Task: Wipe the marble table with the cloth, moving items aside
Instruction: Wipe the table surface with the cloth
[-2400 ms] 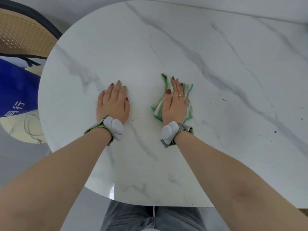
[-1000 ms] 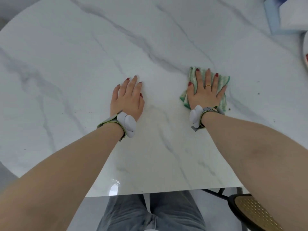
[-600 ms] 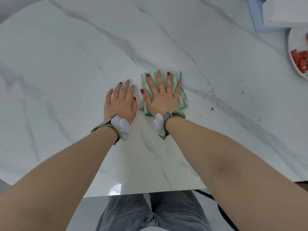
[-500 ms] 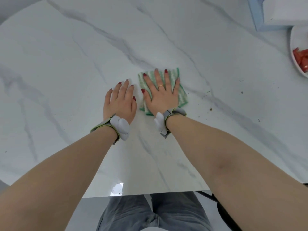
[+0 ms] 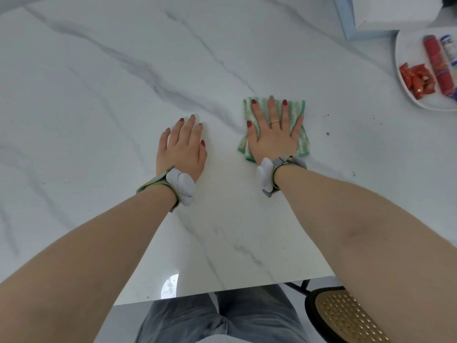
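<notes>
The right hand [image 5: 270, 137] presses spread, straight fingers on the folded green-and-white cloth [image 5: 300, 134], hiding its middle; the left hand [image 5: 181, 148] lies flat, fingers together, on the white grey-veined marble table [image 5: 111, 95].

**Bystanders at the edges**

A white plate [image 5: 405, 95] sits at the far right, cut by the frame edge, carrying red wrapped snacks [image 5: 417, 80], a long red tube [image 5: 439, 64] and a small bottle [image 5: 448, 49], blurred. Beyond it stands a white box [image 5: 393, 11] in a pale blue holder [image 5: 346, 23]. A cane-seat chair [image 5: 346, 318] shows at lower right.
</notes>
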Available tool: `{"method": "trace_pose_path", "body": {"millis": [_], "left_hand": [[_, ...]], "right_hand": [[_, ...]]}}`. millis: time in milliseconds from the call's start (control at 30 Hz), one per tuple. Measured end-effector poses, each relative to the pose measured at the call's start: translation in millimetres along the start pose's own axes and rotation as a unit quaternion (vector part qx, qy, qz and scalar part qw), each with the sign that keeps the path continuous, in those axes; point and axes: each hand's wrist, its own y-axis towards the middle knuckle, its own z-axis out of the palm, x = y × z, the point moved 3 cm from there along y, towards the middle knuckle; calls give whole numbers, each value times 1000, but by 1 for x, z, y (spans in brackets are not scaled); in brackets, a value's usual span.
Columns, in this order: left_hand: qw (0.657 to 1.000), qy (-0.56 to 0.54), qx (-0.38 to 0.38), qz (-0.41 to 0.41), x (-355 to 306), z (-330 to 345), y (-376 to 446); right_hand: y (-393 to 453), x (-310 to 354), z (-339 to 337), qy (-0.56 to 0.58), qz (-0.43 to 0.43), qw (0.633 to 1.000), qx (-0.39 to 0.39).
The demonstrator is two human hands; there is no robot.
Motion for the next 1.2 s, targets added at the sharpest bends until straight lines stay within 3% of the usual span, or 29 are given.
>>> {"method": "trace_pose_path", "body": {"millis": [167,333,633,800,1200], "left_hand": [[1000,-19,-2,13,-15,2,-3],[1000,-19,5,9,-12,2,-15],[999,-10,38,11,-7,-2,-37],[999,0,40,20,-13,-8,-42],[998,-14,58,13,-26,1,-54]], "right_hand": [[-3,-46,-3,-1,68,997,24],[-11,-47,-2,7,81,996,20],[-54,25,6,4,-65,998,11],[-55,18,7,4,-90,996,10],[-49,-67,3,4,22,1000,7]]}}
